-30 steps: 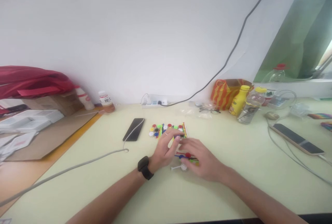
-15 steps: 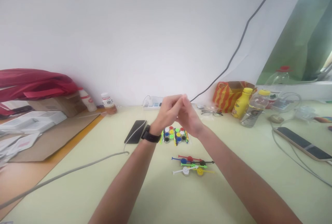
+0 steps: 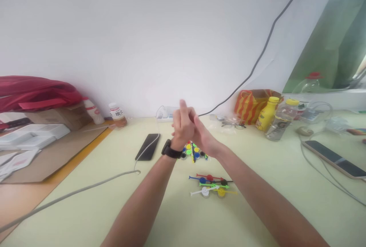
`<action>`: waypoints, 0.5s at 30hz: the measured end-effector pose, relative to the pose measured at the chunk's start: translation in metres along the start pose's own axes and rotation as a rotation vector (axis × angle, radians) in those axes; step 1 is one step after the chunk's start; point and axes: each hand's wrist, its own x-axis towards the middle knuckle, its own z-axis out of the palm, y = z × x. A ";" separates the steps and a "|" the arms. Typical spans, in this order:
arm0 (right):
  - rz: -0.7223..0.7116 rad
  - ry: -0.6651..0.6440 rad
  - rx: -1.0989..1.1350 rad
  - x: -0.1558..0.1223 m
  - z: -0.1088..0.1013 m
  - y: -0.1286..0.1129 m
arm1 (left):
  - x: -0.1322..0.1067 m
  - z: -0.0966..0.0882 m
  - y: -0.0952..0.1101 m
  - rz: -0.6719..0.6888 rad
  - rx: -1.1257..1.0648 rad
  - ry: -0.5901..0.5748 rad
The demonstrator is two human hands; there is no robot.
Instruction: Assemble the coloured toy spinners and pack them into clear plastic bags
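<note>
My left hand point(image 3: 183, 127), with a black watch point(image 3: 171, 150) on its wrist, is raised above the table and pressed against my right hand point(image 3: 208, 137). Its fingers are curled, apart from one finger that points up. The fingers of my right hand are mostly hidden behind the left. Anything between the palms is out of sight. Below and behind the hands lies a group of small coloured discs and arrow pieces point(image 3: 188, 151), partly covered. Nearer to me are several arrow spinners on round bases, among them a blue spinner point(image 3: 203, 180), a white spinner point(image 3: 205, 191) and a yellow spinner point(image 3: 221, 191).
A black phone point(image 3: 148, 147) lies left, crossed by a grey cable point(image 3: 85, 188). Bottles and a striped bag point(image 3: 248, 106) stand at the back right, by glasses point(image 3: 233, 125). Another phone point(image 3: 334, 158) lies far right. Cardboard point(image 3: 61, 157) and white trays point(image 3: 34, 134) are left.
My hands have shifted slightly left and turned from a tented shape into a closer clasp. One left finger now points up. The spinners look unmoved.
</note>
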 end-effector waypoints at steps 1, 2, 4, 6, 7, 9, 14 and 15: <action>0.024 -0.010 -0.043 -0.001 -0.001 -0.001 | 0.002 -0.001 0.001 -0.008 -0.006 0.001; 0.057 -0.018 -0.106 -0.003 -0.002 -0.003 | 0.004 -0.002 0.003 -0.010 -0.010 -0.024; 0.125 -0.025 -0.294 -0.005 -0.011 -0.007 | 0.008 -0.006 0.004 0.005 0.020 -0.113; 0.169 -0.016 -0.532 -0.006 -0.029 -0.011 | 0.013 -0.010 0.003 0.039 0.125 -0.168; 0.182 -0.009 -0.635 -0.006 -0.041 -0.012 | 0.015 -0.013 0.001 0.066 0.187 -0.185; 0.204 0.021 -0.753 -0.006 -0.070 -0.010 | 0.019 -0.017 -0.006 0.123 0.278 -0.205; 0.272 0.580 -1.340 -0.018 -0.144 0.011 | 0.021 -0.023 -0.034 0.102 0.343 -0.154; 0.291 0.595 -1.366 -0.022 -0.154 0.017 | 0.020 -0.023 -0.039 0.095 0.337 -0.140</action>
